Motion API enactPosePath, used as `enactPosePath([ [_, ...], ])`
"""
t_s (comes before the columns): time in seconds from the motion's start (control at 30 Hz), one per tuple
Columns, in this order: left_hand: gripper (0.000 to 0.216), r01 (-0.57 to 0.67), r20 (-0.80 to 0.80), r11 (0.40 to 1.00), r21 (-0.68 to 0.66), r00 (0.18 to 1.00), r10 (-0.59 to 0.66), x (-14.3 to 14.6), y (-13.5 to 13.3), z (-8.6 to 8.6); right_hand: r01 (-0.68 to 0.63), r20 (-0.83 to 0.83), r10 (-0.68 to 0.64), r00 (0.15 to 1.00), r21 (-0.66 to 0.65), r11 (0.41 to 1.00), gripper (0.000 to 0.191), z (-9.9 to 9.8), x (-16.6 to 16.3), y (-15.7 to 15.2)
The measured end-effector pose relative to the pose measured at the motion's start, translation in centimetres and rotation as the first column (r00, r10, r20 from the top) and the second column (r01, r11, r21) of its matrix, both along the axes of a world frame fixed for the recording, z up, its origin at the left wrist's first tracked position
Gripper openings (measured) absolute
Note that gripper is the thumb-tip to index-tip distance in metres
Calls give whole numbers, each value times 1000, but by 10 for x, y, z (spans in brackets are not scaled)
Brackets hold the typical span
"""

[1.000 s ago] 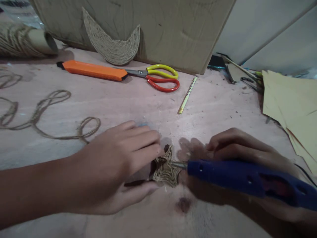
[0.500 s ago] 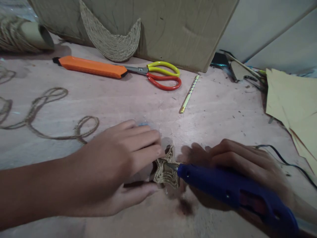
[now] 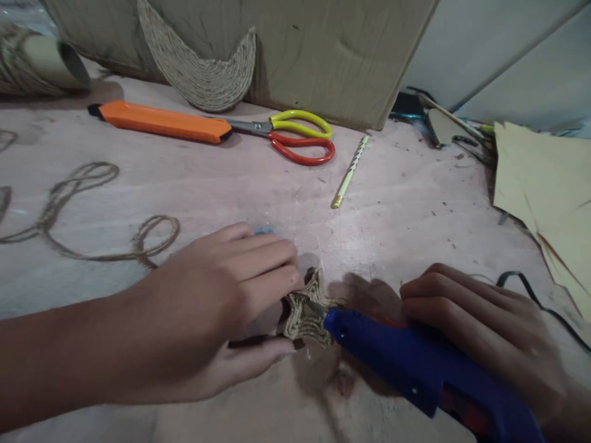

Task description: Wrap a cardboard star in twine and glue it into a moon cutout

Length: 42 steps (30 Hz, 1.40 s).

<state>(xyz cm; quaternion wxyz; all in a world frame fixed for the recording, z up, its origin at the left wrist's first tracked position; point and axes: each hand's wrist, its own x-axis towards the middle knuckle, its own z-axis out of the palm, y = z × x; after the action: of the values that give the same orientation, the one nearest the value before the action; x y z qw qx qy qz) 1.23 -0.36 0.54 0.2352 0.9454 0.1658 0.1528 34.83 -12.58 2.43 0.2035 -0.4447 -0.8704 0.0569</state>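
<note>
A small star [image 3: 308, 329] covered in rows of twine lies on the table below the middle of the view. My left hand [image 3: 240, 289] grips its left side, fingers above and thumb below. My right hand [image 3: 475, 332] is wrapped round a blue glue gun [image 3: 392, 354]; its fingertips are hidden behind the tool. The metal nozzle [image 3: 316, 307] points left, over the middle of the star. Whether the nozzle touches the twine I cannot tell.
Orange cutter [image 3: 161, 123], scissors [image 3: 300, 138] and a pencil [image 3: 351, 172] lie farther back. A twine crescent [image 3: 203, 71] leans on a cardboard box [image 3: 323, 55]. Loose twine [image 3: 83, 255] and a twine-wound tube [image 3: 46, 64] are left. Yellow card [image 3: 545, 191] and a black cord [image 3: 554, 307] are right.
The glue gun's nozzle has shifted slightly left and up over the star. My right hand's fingers have drawn in closer round the gun. My left hand stays on the star.
</note>
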Motion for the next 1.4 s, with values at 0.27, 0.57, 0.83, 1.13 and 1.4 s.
enactPosePath([
  [0.27, 14, 0, 35, 1000, -3, 999, 0, -2, 0, -5, -33, 15, 33, 999, -18, 999, 43, 15, -9, 13],
  [0.57, 12, 18, 10, 1000, -8, 1000, -18, -2, 3, 1, -71, 22, 74, 997, -93, 993, 41, 16, -6, 14],
  [0.83, 18, 11, 15, 999, -40, 1000, -10, 1, 4, 0, -9, -163, -24, 986, -202, 979, 14, 1, -1, 7],
  [1.13, 14, 57, 14, 996, -70, 998, -56, 3, 5, 0, 16, -311, -173, 934, -447, 894, 26, 4, -3, 10],
  [1.4, 19, 45, 28, 996, -77, 999, -43, 4, 5, -2, 21, -238, -137, 962, -433, 901, 29, 17, 4, 12],
])
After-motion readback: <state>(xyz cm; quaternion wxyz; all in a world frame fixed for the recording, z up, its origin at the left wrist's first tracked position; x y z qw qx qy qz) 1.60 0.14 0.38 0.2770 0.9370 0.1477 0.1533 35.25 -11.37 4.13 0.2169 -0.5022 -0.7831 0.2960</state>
